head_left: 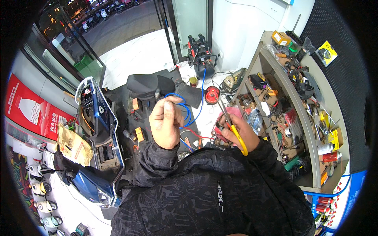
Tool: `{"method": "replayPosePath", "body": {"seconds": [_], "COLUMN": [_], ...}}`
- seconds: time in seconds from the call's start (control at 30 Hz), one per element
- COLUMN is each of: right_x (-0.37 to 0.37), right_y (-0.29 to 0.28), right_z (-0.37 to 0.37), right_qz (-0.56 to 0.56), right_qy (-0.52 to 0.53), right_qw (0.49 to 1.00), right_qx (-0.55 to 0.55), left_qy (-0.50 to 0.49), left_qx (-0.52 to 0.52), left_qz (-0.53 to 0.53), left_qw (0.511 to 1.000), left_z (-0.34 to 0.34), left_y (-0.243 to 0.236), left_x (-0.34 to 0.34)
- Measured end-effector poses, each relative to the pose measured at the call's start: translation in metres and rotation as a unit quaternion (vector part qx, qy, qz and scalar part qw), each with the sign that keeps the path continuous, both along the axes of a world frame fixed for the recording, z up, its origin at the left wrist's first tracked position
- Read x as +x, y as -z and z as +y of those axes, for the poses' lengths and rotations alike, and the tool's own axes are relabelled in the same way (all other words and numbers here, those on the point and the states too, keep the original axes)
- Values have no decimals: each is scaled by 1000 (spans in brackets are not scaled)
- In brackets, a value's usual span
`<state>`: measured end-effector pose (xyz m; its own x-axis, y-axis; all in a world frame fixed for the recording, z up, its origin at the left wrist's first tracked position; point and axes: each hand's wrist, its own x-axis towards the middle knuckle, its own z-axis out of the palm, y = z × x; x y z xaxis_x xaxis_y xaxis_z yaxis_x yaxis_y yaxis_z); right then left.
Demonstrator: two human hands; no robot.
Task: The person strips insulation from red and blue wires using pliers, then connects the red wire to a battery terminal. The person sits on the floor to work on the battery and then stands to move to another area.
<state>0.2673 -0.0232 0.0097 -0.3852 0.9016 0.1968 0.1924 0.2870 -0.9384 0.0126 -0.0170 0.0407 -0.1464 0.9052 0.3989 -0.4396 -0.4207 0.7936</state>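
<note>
My left hand [167, 122] is raised in front of my chest. Its fingers are curled in with the thumb pressed against them; whatever they may pinch is too small or hidden to make out. In my right hand [243, 133] is a pair of long-nose pliers [238, 140] with yellow handles. Their slim metal jaws point up and away from me, toward a round red object [212, 94] on the floor. A gap separates the pliers from my left hand. Behind my left hand a coiled blue hose [188, 114] lies on the dark mat.
A partly stripped blue scooter [103, 118] stands at the left. A black seat [151, 83] and orange boxes [139, 134] lie on the mat. The cluttered metal shelf [305, 129] flanks my right side. An air compressor [202, 59] stands near the glass door.
</note>
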Motion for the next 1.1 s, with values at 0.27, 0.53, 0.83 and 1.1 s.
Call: {"method": "replayPosePath", "body": {"seconds": [0.27, 0.53, 0.83, 1.1], "right_x": [2, -10, -13, -20], "right_y": [-2, 4, -13, -12], "right_z": [1, 9, 9, 9], "right_qz": [-61, 105, 159, 161], "right_qy": [57, 44, 8, -3], "right_qw": [993, 989, 977, 971], "right_qx": [-87, -94, -144, -179], "left_qy": [13, 49, 33, 27], "left_qx": [-16, 111, 98, 76], "left_qz": [-105, -282, -320, -315], "left_qw": [994, 952, 942, 946], "left_z": [6, 14, 15, 18], "left_y": [-16, -43, -33, -24], "left_x": [-9, -52, -65, -57]}}
